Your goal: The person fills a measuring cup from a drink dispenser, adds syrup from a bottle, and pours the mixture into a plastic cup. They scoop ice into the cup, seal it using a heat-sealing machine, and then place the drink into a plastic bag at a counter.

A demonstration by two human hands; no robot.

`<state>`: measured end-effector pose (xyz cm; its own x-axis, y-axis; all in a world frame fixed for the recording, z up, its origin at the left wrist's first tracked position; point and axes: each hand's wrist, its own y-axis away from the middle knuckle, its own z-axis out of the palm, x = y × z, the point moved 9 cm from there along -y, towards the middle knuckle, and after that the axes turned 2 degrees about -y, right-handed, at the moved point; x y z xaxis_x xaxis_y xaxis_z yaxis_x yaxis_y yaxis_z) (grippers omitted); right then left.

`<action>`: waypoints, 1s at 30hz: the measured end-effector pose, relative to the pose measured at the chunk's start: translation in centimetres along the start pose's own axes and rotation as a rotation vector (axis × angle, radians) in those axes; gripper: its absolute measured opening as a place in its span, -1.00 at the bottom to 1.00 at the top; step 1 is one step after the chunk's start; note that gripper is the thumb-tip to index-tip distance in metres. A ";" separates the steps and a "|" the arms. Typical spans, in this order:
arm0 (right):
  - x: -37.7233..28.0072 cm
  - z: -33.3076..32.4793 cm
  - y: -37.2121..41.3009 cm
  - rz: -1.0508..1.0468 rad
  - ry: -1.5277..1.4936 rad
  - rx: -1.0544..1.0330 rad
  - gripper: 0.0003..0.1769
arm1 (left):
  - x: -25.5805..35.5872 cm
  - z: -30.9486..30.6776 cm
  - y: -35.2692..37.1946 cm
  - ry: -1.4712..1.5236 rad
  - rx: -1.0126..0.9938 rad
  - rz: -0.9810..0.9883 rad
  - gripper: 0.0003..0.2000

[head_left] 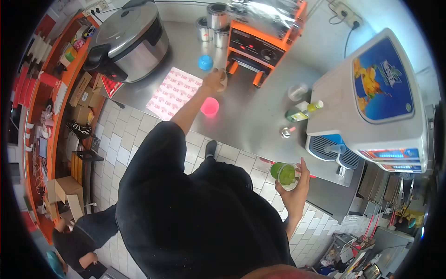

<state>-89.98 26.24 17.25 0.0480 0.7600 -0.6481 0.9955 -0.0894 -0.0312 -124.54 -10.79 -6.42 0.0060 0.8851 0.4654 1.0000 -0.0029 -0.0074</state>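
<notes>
L hand grip closed on small cup by orange machine, R hand clasps green-drink cup well apart from it: leaning in may tip it, spilling.

On my feed the stainless steel counter carries a big rice cooker, a red-printed paper sheet, a blue cup, a pink cup, a beige cup beside the orange machine, metal tins, a tipped green bottle, a clear jar and a slush dispenser.
</notes>
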 end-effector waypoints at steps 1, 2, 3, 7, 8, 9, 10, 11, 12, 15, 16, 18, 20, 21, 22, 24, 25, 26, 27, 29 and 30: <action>-1.0 1.1 -0.5 0.009 0.000 -0.006 0.17 | 0.2 0.9 -0.2 -0.048 -0.090 0.030 -0.23; -1.7 2.3 -1.1 0.058 -0.064 -0.021 0.17 | 0.3 0.8 -0.4 -0.051 -0.100 0.030 -0.23; -2.2 3.5 -1.6 0.109 -0.130 -0.035 0.18 | 0.6 0.1 -0.4 -0.048 -0.067 0.054 -0.25; -5.3 6.6 -4.0 0.143 -0.147 -0.079 0.18 | -1.3 -5.0 -1.2 0.125 0.089 0.021 -0.29; -5.7 7.0 -4.6 0.155 -0.143 -0.076 0.18 | -1.8 -6.2 -1.8 0.129 0.078 0.025 -0.29; -6.2 7.4 -5.2 0.142 -0.142 -0.080 0.18 | -2.6 -8.0 -2.6 0.132 0.116 0.026 -0.30; -6.7 7.8 -5.8 0.128 -0.142 -0.085 0.18 | -3.7 -9.8 -3.4 0.134 0.154 0.024 -0.31; -7.0 8.1 -6.2 0.140 -0.140 -0.087 0.18 | -5.1 -11.2 -4.3 0.121 0.183 -0.004 -0.32; -7.7 8.1 -6.7 0.128 -0.118 -0.082 0.18 | -6.5 -12.6 -5.5 0.107 0.212 -0.029 -0.32; -8.4 8.3 -7.4 0.113 -0.091 -0.055 0.18 | -10.2 -14.4 -8.9 0.019 0.180 -0.060 -0.30; -8.8 8.2 -7.6 0.098 -0.072 -0.045 0.18 | -11.9 -13.8 -10.1 -0.070 0.160 -0.088 -0.29; -9.4 8.2 -7.9 0.072 -0.033 -0.030 0.18 | -14.3 -12.5 -11.7 -0.152 0.143 -0.104 -0.29; -9.5 8.3 -8.1 0.081 -0.033 -0.025 0.18 | -15.3 -10.5 -12.6 -0.232 0.022 -0.102 -0.23; -9.5 8.4 -8.1 0.084 -0.038 -0.032 0.17 | -15.5 -10.1 -12.8 -0.226 0.016 -0.093 -0.23; -9.6 8.4 -8.1 0.093 -0.031 -0.029 0.17 | -15.6 -10.2 -12.6 -0.193 0.070 -0.091 -0.24; -10.1 8.6 -8.5 0.075 -0.018 -0.045 0.16 | -14.1 -10.2 -11.4 -0.153 0.121 -0.086 -0.25; -10.1 8.6 -8.8 0.078 -0.014 -0.039 0.16 | -11.4 -11.3 -10.0 -0.109 0.328 -0.007 -0.30; -10.7 8.6 -9.1 0.036 -0.001 -0.039 0.15 | -8.4 -12.3 -7.8 -0.064 0.533 0.075 -0.34; -11.2 8.7 -9.4 -0.007 0.010 -0.038 0.13 | -7.1 -8.7 -7.3 0.402 0.259 0.008 -0.39; -11.4 8.8 -10.3 -0.026 -0.001 -0.021 0.12 | 1.1 -2.9 -2.4 1.231 -0.333 -0.251 -0.59; -11.8 8.9 -10.8 -0.058 0.006 -0.032 0.13 | 4.1 -0.3 -1.6 1.501 -0.381 -0.367 -0.69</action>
<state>-102.07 12.52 18.44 -0.0092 0.7669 -0.6416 0.9987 -0.0251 -0.0444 -126.15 -7.26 -4.22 -0.4565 -0.3781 0.8054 0.8894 -0.2175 0.4020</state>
